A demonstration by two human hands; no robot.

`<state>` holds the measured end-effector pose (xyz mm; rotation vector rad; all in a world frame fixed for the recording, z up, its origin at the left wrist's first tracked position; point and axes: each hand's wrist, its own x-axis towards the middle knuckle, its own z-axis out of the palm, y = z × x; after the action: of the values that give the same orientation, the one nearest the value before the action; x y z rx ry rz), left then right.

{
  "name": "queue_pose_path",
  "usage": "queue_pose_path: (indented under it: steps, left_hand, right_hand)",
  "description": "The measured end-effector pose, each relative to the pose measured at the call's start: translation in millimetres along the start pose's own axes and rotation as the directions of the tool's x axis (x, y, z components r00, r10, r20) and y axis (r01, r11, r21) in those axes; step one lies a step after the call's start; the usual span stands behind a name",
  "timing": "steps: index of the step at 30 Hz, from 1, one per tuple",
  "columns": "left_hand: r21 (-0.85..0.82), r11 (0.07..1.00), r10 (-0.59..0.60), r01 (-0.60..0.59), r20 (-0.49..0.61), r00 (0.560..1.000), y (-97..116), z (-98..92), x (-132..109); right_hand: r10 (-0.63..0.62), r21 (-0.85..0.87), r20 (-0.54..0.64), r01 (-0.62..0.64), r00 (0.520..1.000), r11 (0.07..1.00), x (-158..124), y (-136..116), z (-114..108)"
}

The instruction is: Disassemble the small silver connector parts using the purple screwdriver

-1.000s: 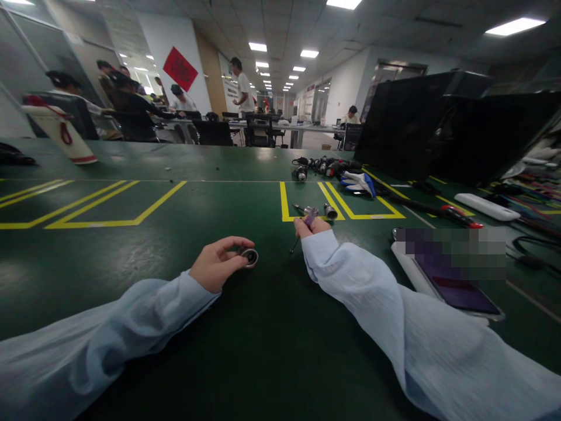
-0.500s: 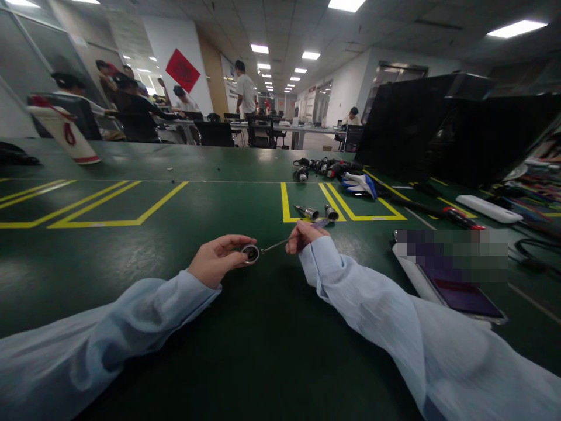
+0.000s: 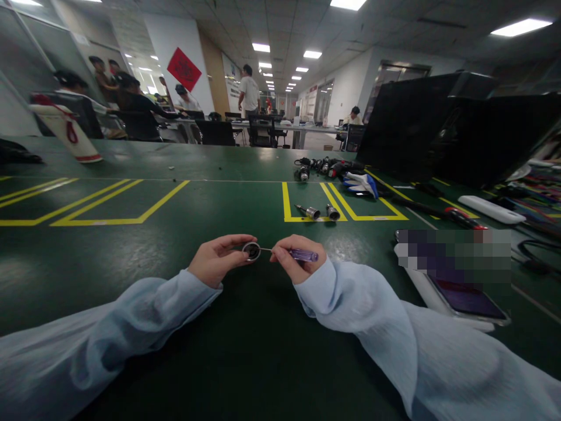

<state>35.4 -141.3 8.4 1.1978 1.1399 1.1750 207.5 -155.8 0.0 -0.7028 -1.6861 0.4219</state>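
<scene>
My left hand point(image 3: 218, 259) pinches a small round metal connector point(image 3: 251, 251) between thumb and fingers, its open face turned to the right, just above the green table point(image 3: 245, 351). My right hand point(image 3: 298, 262) grips a small screwdriver with a purple handle point(image 3: 302, 255). Its thin shaft points left and the tip meets the connector's face. Both forearms in pale blue sleeves rest on the table.
Two loose metal connectors point(image 3: 308, 211) point(image 3: 332, 212) lie on the yellow floor-tape lines ahead. Farther back lie a heap of connectors point(image 3: 322, 166) and a blue-white glove point(image 3: 360, 183). A phone point(image 3: 464, 297) lies right, black cases point(image 3: 438, 128) behind. People sit and stand at distant desks.
My right hand came back from the table toward me and swung the screwdriver round to point left, bringing its tip to the connector. My left hand stayed put.
</scene>
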Motion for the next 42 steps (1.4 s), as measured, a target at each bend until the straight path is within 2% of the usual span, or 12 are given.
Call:
queue_pose_path:
  steps: [4,10,18,23,30,36,42]
  left_hand:
    - [0.028,0.999,-0.016,0.016,0.018,1.000,0,-0.8,1]
    - [0.094,0.995,0.023,-0.026,0.035,0.999,2,-1.6,1]
    - [0.190,0.980,0.052,-0.056,0.030,0.998,7,1.3,-2]
    - [0.229,0.971,0.068,-0.068,0.008,0.998,8,2.8,-4]
    - [0.213,0.976,0.046,-0.051,0.027,0.999,10,2.6,-5]
    - [0.216,0.974,0.063,-0.067,0.025,0.998,11,3.4,-6]
    - [0.217,0.973,0.075,-0.078,0.019,0.997,10,3.8,-7]
  right_hand:
    - [-0.163,-0.086,0.064,0.168,0.985,0.982,2,-5,-2]
    - [-0.269,-0.146,0.142,0.289,0.953,0.946,3,-9,-2]
    - [-0.328,-0.185,0.212,0.368,0.921,0.911,2,-7,-1]
    - [-0.319,-0.212,0.225,0.366,0.921,0.906,0,-10,-3]
    - [-0.384,-0.238,0.277,0.450,0.881,0.861,1,-10,-2]
    - [-0.384,-0.264,0.267,0.450,0.884,0.853,-2,-9,-1]
    - [-0.419,-0.299,0.298,0.500,0.858,0.813,-1,-12,2]
